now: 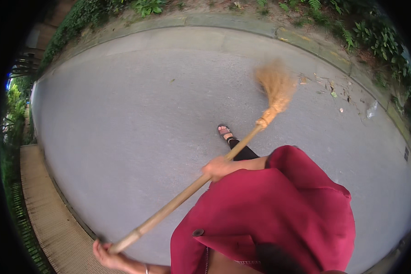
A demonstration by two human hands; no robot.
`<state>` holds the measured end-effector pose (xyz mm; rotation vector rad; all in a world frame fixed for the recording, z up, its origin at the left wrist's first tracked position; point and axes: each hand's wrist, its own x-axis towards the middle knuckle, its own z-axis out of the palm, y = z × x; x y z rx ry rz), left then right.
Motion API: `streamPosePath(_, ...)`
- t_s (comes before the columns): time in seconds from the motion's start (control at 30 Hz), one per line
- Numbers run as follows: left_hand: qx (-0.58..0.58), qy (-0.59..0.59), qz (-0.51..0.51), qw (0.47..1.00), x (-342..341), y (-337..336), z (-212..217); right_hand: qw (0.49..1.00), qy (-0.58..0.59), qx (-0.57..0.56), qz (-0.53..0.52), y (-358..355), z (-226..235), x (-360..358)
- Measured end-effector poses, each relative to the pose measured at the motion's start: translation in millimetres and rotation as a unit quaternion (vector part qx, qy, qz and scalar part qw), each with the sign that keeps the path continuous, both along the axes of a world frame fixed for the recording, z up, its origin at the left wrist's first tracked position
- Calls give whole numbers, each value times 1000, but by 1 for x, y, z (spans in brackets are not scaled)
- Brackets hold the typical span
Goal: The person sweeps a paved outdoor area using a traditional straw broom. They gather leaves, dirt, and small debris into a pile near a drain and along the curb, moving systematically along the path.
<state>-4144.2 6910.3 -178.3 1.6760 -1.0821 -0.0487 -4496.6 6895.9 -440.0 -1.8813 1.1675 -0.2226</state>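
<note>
A long-handled straw broom (182, 195) slants across the view from lower left to upper right. My left hand (108, 256), with a bangle at its wrist, is closed around the top end of the wooden handle. Farther down the shaft my right hand (218, 168) grips it near its middle. The tan bristle head (275, 84) is over the grey pavement and blurred by motion. To the right of the bristles lie scattered dry leaves (332, 86), small bits of litter and a crumpled clear plastic piece (372, 109).
My sandalled foot (223, 131) stands on the pavement below the bristles. A stone kerb (233, 21) curves along the far and right sides, with soil and green plants (379, 41) behind it. A tan paved walkway (39, 192) and railing run along the left.
</note>
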Motion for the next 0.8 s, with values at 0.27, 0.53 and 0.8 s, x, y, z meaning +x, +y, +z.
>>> streamPosePath(0.27,168,204,-278,924,-163,27,-238,939,301,106,-127,118,-100,-226)
streamPosePath(0.53,25,134,-80,987,-91,79,-132,984,163,-52,-56,83,-16,-152)
streamPosePath(0.8,-143,62,-37,987,-207,159,-2,978,-27,-199,-63,80,16,-185)
